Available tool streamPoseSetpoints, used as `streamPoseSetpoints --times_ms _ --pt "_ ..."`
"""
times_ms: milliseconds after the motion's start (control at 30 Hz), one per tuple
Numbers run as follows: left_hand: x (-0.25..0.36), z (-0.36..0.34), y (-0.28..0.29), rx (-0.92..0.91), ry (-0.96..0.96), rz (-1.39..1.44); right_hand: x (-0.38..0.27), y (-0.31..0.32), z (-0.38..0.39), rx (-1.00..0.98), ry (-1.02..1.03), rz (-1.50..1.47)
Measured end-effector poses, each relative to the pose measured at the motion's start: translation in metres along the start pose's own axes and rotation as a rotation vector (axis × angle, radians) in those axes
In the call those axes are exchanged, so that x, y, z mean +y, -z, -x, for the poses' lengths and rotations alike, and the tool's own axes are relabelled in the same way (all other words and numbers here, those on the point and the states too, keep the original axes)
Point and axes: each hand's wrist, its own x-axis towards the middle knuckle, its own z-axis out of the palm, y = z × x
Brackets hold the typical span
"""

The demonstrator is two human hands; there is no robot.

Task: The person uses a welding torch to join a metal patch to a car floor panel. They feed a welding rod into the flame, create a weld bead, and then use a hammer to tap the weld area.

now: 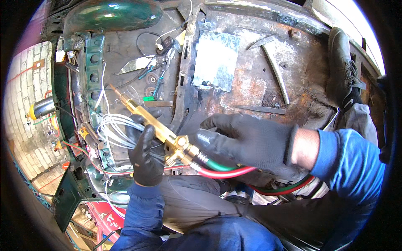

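The left hand (146, 159) is closed around the brass torch (155, 125), aslant by the white wire coil (112, 125); the right hand (251, 140) is loosely spread near its hoses (228, 173), touching I cannot tell; step seems handling the torch; next move calls for steady hold

One left hand (147, 160) and one right hand (247, 138), both gloved. In the grip, one brass torch (161, 131); at its rear, one green hose (220, 165) and one red hose (228, 172). Left of the grip, one white wire bundle (114, 129). Beyond the grip to its right, one hammer (275, 69), one rectangular metal sheet (217, 58), one flat bar (260, 109), one black shoe (340, 65).
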Motion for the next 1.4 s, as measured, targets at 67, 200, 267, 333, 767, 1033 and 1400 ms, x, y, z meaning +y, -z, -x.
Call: streamPoseSetpoints --times_ms 67,200,267,333,767,1033,1400 --pt "-0.001 -0.005 -0.018 -0.084 -0.132 -0.136 -0.012 -0.003 0.017 0.077 0.011 0.012" --pt "0.0 -0.009 -0.062 -0.19 -0.375 -0.198 -0.045 0.018 0.038 0.116 -0.142 -0.054" --pt "0.0 -0.014 -0.094 -0.175 -0.493 -0.314 -0.045 0.028 0.046 0.199 -0.145 -0.01" --pt "0.0 -0.023 -0.123 -0.132 -0.482 -0.354 -0.035 0.044 0.053 0.256 -0.025 0.008" --pt "-0.034 -0.045 -0.199 -0.321 0.202 0.464 -0.02 0.135 0.082 0.806 -0.073 0.613" --pt "-0.139 -0.046 -0.161 -0.127 0.428 0.0 0.004 0.178 0.068 0.779 -0.189 0.666" --pt "-0.171 -0.088 -0.156 -0.004 0.33 -0.106 0.063 0.188 0.019 0.838 -0.108 0.518"
